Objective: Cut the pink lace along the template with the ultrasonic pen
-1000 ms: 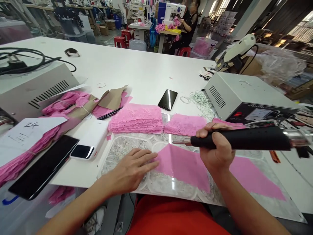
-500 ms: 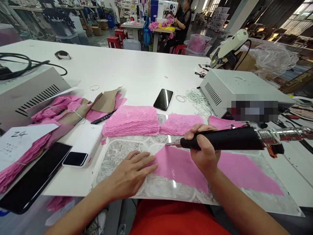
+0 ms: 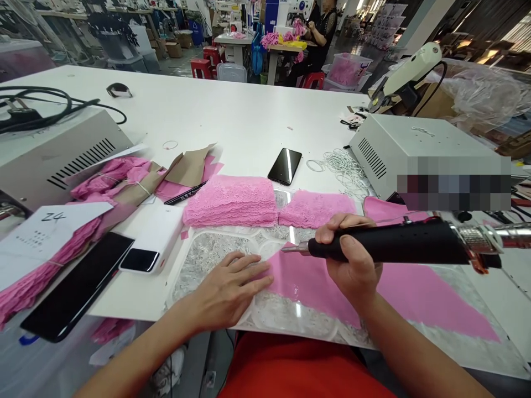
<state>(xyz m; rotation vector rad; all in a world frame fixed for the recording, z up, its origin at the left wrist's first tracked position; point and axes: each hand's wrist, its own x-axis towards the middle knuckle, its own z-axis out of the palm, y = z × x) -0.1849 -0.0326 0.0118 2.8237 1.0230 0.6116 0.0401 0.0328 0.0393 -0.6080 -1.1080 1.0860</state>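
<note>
A strip of pink fabric (image 3: pixel 307 282) lies on a shiny patterned board (image 3: pixel 207 251) in front of me. My left hand (image 3: pixel 226 287) lies flat with fingers stretched out, pressing the fabric's left end. My right hand (image 3: pixel 352 260) is wrapped round the black handle of a cutting tool (image 3: pixel 398 243), whose metal tip points left and sits at the fabric's upper left edge. Two stacks of pink lace (image 3: pixel 232 202) lie just beyond the board.
Grey machine boxes stand at the left (image 3: pixel 58 155) and right (image 3: pixel 415 155). A black phone (image 3: pixel 285 165), a white power bank (image 3: pixel 151 237), a black tablet (image 3: pixel 78 284), a paper sheet (image 3: pixel 37 232), bundles of pink lace (image 3: pixel 108 177) and rubber bands (image 3: pixel 344 168) lie around. A person works at a far sewing table.
The tool's tip has shifted slightly left along the fabric's upper edge. My left hand stays pressed on the fabric. The view has shifted a little.
</note>
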